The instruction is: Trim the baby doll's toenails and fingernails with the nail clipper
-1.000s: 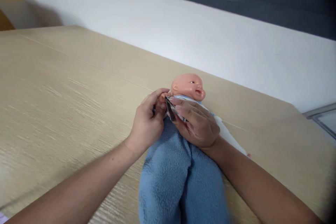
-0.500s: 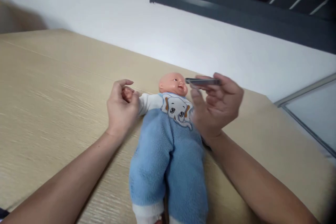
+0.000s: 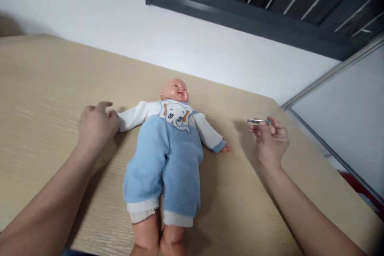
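Observation:
A baby doll (image 3: pixel 168 140) in blue fleece overalls with an elephant patch lies on its back on the table, head away from me. My left hand (image 3: pixel 97 124) has its fingers curled at the end of the doll's white sleeve, on the left; the doll's hand there is hidden behind my fingers. Off to the right, clear of the doll, my right hand (image 3: pixel 271 140) pinches a small metal nail clipper (image 3: pixel 259 121) between thumb and fingers, pointing left. The doll's other hand (image 3: pixel 227 149) rests uncovered on the tabletop, between the doll's body and my right hand.
The pale wooden table (image 3: pixel 60 72) runs back to a white wall (image 3: pixel 99 20). A dark-framed window (image 3: pixel 240 16) is set in that wall. On the right stands a panel (image 3: pixel 345 100) with a metal frame along the table's edge.
My right hand has moved right with the nail clipper, away from over the doll's chest. My left hand and the doll's arm have swung outward to the left. The view has shifted too.

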A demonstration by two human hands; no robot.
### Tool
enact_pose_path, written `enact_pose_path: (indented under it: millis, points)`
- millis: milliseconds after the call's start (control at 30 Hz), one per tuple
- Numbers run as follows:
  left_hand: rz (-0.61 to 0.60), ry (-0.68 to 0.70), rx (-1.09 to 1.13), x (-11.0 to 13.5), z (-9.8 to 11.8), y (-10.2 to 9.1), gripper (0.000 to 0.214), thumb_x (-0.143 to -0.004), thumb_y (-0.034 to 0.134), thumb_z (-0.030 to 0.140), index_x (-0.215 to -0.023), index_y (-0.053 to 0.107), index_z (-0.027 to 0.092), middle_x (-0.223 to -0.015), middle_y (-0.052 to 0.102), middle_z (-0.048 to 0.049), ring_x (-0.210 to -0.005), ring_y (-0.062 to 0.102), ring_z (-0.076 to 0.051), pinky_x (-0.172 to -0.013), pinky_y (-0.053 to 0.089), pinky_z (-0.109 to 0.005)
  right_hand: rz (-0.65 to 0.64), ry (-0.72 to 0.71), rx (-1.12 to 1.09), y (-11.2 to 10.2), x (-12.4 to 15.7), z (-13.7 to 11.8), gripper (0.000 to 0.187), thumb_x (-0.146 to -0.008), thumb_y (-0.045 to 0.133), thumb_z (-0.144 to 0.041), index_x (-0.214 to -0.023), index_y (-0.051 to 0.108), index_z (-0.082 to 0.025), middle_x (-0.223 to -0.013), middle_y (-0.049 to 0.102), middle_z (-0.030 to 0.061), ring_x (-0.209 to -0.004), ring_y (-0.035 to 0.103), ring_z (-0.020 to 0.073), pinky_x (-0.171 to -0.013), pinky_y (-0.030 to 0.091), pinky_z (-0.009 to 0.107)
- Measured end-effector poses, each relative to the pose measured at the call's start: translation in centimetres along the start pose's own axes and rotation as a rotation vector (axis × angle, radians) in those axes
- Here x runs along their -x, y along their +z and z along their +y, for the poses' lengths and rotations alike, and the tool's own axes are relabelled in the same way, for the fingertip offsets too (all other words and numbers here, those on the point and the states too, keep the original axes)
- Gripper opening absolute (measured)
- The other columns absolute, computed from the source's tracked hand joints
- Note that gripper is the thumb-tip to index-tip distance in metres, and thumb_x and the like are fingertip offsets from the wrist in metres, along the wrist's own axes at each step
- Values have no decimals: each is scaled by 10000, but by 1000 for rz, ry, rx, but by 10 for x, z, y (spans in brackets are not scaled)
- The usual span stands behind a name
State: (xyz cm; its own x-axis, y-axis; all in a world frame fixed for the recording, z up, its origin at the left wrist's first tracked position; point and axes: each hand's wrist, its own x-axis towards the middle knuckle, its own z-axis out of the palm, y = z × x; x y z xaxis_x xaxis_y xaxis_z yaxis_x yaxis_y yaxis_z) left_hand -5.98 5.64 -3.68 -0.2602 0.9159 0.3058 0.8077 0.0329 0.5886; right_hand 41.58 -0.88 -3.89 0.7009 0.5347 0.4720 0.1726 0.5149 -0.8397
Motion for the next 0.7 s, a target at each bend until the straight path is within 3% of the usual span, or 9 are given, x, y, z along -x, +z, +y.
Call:
enact_pose_path:
  millis: [67,100,200,300,400,467,600,667,700]
  points:
    - [54,132,9,16,43,0,484,-984,545,324,-1426,677,180,-1367,661,-203,-1365,583,-379,-1173,455,-541,1,-11,-1,2,-4,2,529,-740,931,-406,-1117,634,-184,-792,743,-60,-611,726,110,-612,602,237]
    - [7,328,32,27,70,5,477,-991,562,319,-1433,679,187,-1370,671,-187,-1342,601,-358,-1171,462,-512,-4,-15,-3,5,-5,2,518,-758,914,-408,-1129,625,-190,-821,761,-51,-612,725,109,-612,603,241]
    - [-360,851,18,66,152,36,433,-971,667,327,-1387,724,222,-1342,723,-143,-1266,651,-333,-1165,461,-502,-34,-21,-13,18,-1,-4,497,-789,888,-393,-1149,614,-189,-891,800,-17,-612,724,106,-608,598,242]
    - [-623,1077,-112,94,199,82,716,-919,795,522,-1535,618,203,-1580,581,-213,-1486,488,-423,-1293,256,-648,-58,-24,-30,22,8,-10,503,-795,894,-371,-1159,613,-167,-899,806,6,-617,729,103,-619,593,231]
    - [-664,1063,-112,100,212,116,850,-804,887,610,-1442,661,97,-1471,624,-293,-1384,554,-477,-1235,276,-743,-65,-24,-42,19,13,-15,508,-795,903,-357,-1162,614,-159,-915,811,21,-637,739,105,-635,595,230]
    - [-645,1061,-62,96,213,122,633,-868,856,511,-1322,706,95,-1380,661,-281,-1301,602,-462,-1179,337,-758,-61,-20,-49,18,13,-19,503,-789,903,-351,-1153,613,-160,-905,813,23,-636,739,106,-634,594,229]
    - [-531,1050,112,85,209,98,218,-1036,607,276,-1191,693,149,-1277,664,-199,-1226,622,-358,-1135,441,-605,-44,8,-125,27,10,-37,459,-770,896,-332,-1106,623,-179,-842,806,1,-582,710,97,-595,577,210]
    - [-425,957,277,78,197,78,145,-1040,555,234,-1123,656,170,-1190,652,-155,-1110,634,-287,-1045,505,-464,-87,19,-178,40,10,-53,409,-783,880,-331,-1086,641,-196,-833,804,-11,-570,700,88,-579,571,196]
    - [-331,820,528,75,189,68,60,-996,601,191,-1034,648,188,-1118,652,-122,-1020,636,-251,-1000,517,-408,-123,25,-205,49,10,-61,394,-795,875,-339,-1087,649,-200,-831,804,-12,-573,701,85,-574,568,187]
